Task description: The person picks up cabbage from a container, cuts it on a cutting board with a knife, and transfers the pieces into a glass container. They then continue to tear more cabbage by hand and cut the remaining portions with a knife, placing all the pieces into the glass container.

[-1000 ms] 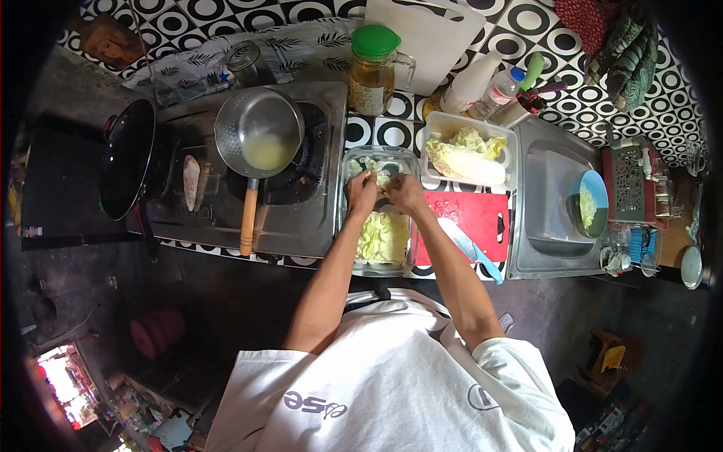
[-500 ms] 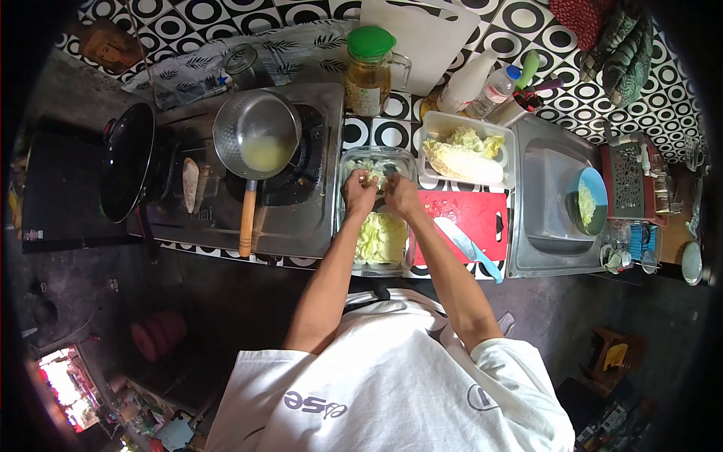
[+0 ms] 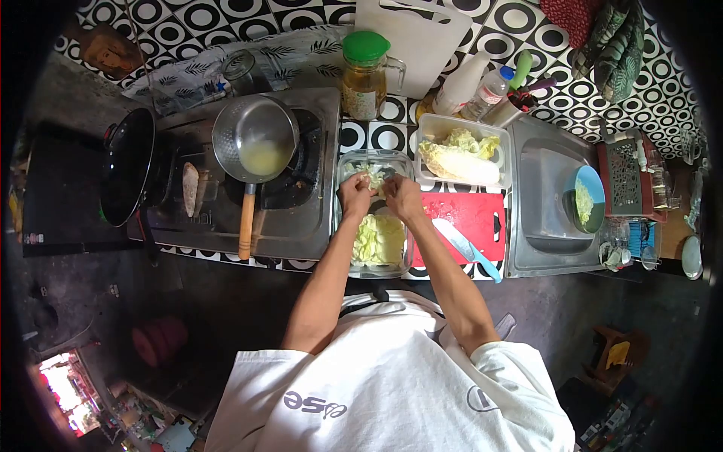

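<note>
Over the far half of a clear rectangular dish [image 3: 410,248], my left hand [image 3: 355,197] and my right hand [image 3: 404,199] are close together, fingers curled in on pale chopped cabbage [image 3: 374,179]. Leafy yellow-green cabbage [image 3: 378,240] fills the near half of the dish. Right of it lies a red cutting board [image 3: 482,218] with a blue-handled knife [image 3: 467,248] on it. Behind the board, a clear container [image 3: 506,162] holds a larger piece of cabbage [image 3: 459,162].
On the left, a stove [image 3: 226,226] bears a saucepan [image 3: 260,143] with yellowish liquid and a black pan [image 3: 128,167]. A green-lidded jug [image 3: 363,83] and bottles [image 3: 489,94] stand behind. At the right, a blue bowl [image 3: 595,184] sits in the sink [image 3: 546,260].
The view has shifted slightly. Both hands remain over the far half of the dish, with only small finger movement at the chopped cabbage.
</note>
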